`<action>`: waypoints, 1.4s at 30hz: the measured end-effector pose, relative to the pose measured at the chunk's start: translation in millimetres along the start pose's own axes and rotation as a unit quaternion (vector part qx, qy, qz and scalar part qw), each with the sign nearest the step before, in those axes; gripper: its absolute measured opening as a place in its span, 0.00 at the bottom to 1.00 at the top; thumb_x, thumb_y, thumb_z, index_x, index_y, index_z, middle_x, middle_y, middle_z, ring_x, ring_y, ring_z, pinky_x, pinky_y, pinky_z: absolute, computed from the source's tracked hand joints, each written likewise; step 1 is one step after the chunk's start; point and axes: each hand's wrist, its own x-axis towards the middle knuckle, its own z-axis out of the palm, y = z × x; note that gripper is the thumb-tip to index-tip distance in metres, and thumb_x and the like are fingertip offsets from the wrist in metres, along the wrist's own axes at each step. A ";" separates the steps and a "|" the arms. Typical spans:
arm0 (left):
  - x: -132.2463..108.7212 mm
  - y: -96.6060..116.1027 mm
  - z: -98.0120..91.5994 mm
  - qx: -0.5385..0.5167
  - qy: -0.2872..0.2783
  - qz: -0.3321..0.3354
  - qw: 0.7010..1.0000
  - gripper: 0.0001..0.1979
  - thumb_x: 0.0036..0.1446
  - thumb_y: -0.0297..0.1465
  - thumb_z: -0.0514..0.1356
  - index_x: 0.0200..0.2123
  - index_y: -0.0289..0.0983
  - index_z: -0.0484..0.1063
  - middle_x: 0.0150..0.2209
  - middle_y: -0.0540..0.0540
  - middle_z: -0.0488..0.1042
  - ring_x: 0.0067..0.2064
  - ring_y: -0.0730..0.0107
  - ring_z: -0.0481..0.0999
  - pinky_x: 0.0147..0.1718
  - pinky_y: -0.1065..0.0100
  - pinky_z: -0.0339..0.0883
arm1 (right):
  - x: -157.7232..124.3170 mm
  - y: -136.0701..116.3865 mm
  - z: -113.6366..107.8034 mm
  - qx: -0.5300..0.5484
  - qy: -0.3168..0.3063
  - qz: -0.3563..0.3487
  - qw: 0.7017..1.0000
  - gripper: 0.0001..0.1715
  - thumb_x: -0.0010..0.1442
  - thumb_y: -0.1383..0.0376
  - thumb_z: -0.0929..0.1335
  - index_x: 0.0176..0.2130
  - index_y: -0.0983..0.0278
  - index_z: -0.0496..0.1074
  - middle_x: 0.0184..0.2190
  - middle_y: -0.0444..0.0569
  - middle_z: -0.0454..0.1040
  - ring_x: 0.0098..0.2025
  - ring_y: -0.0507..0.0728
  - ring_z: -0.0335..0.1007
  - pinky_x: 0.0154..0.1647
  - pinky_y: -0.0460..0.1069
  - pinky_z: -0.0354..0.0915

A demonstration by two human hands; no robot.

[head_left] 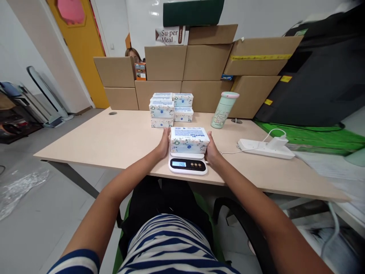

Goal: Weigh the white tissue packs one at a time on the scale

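A white tissue pack (pixel 188 140) with a floral print and blue lettering rests on the platform of a white kitchen scale (pixel 188 169) near the table's front edge. The scale's small display is lit, though its digits are hard to read. My left hand (pixel 163 145) is at the pack's left side and my right hand (pixel 211 149) at its right, so the pack sits between them. The fingers of both hands are partly hidden along its sides. Just behind stand several matching tissue packs (pixel 161 109), stacked in two columns.
A pale green tumbler (pixel 224 110) stands at the back right of the table (pixel 108 139). Right of the scale lies a white power strip (pixel 265 148) with cables. Cardboard boxes (pixel 164 62) form a wall behind, with a person's head (pixel 133 53) partly showing above.
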 end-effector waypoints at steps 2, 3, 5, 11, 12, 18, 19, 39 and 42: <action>-5.1 -4.1 3.3 0.018 -0.078 -0.020 0.997 0.39 0.76 0.55 0.35 0.78 0.43 0.59 0.74 0.42 0.68 0.77 0.47 0.63 0.78 0.41 0.51 | -1.5 -0.6 1.4 0.011 0.005 0.004 1.000 0.38 0.76 0.39 0.54 0.61 0.58 0.76 0.47 0.52 0.89 0.55 0.65 0.86 0.64 0.67 0.76; -6.7 -4.2 4.2 0.035 -0.099 -0.026 0.994 0.40 0.76 0.54 0.32 0.78 0.42 0.60 0.73 0.41 0.70 0.76 0.47 0.66 0.77 0.40 0.52 | -2.1 -0.9 2.0 0.015 0.008 0.006 1.000 0.38 0.77 0.39 0.54 0.62 0.58 0.76 0.47 0.51 0.89 0.55 0.65 0.86 0.65 0.66 0.76; -8.8 -1.9 5.0 0.059 -0.114 -0.034 0.991 0.42 0.76 0.53 0.28 0.78 0.41 0.61 0.71 0.41 0.73 0.75 0.48 0.68 0.78 0.41 0.51 | -3.1 -1.0 3.1 0.017 0.009 0.008 1.000 0.39 0.76 0.38 0.54 0.62 0.58 0.75 0.47 0.51 0.89 0.56 0.65 0.86 0.65 0.67 0.76; -11.2 4.3 6.7 0.072 -0.098 -0.032 0.992 0.43 0.75 0.53 0.27 0.78 0.42 0.60 0.69 0.41 0.75 0.72 0.49 0.72 0.78 0.43 0.53 | -3.9 2.9 1.8 -0.026 -0.034 -0.038 0.998 0.41 0.70 0.32 0.60 0.61 0.56 0.75 0.51 0.52 0.88 0.59 0.68 0.84 0.65 0.70 0.76; -11.0 4.1 6.9 0.062 -0.093 -0.027 0.993 0.43 0.75 0.53 0.27 0.79 0.43 0.59 0.69 0.42 0.75 0.71 0.49 0.74 0.77 0.42 0.54 | -3.6 3.3 1.0 -0.030 -0.039 -0.053 0.997 0.41 0.70 0.32 0.60 0.62 0.55 0.75 0.52 0.51 0.87 0.60 0.68 0.83 0.65 0.70 0.75; -6.5 1.2 3.7 0.049 -0.084 -0.013 0.995 0.42 0.75 0.54 0.29 0.79 0.44 0.58 0.68 0.41 0.76 0.69 0.47 0.76 0.76 0.41 0.57 | -4.5 3.1 -1.2 -0.041 -0.022 -0.101 0.994 0.38 0.72 0.34 0.60 0.64 0.52 0.71 0.57 0.48 0.86 0.62 0.66 0.82 0.66 0.69 0.74; -6.1 1.1 3.2 0.052 -0.085 -0.015 0.995 0.42 0.75 0.55 0.29 0.79 0.44 0.58 0.68 0.42 0.76 0.69 0.47 0.76 0.76 0.41 0.57 | -5.1 2.9 -1.0 -0.040 -0.021 -0.092 0.995 0.38 0.72 0.34 0.60 0.63 0.53 0.72 0.56 0.49 0.86 0.62 0.66 0.82 0.66 0.69 0.75; -3.5 0.2 2.9 0.055 -0.093 -0.034 0.994 0.42 0.75 0.56 0.31 0.79 0.42 0.58 0.70 0.42 0.72 0.73 0.49 0.71 0.78 0.46 0.52 | -6.6 1.2 -0.4 -0.021 -0.051 -0.030 0.998 0.39 0.73 0.35 0.59 0.62 0.57 0.76 0.53 0.52 0.87 0.60 0.68 0.84 0.67 0.70 0.74; -5.1 0.6 4.5 0.060 -0.102 -0.032 0.992 0.43 0.75 0.55 0.30 0.79 0.41 0.58 0.70 0.42 0.72 0.73 0.50 0.70 0.78 0.47 0.52 | -6.3 0.1 0.6 -0.020 -0.038 -0.023 0.999 0.40 0.74 0.35 0.57 0.62 0.57 0.76 0.53 0.52 0.87 0.60 0.67 0.83 0.66 0.71 0.74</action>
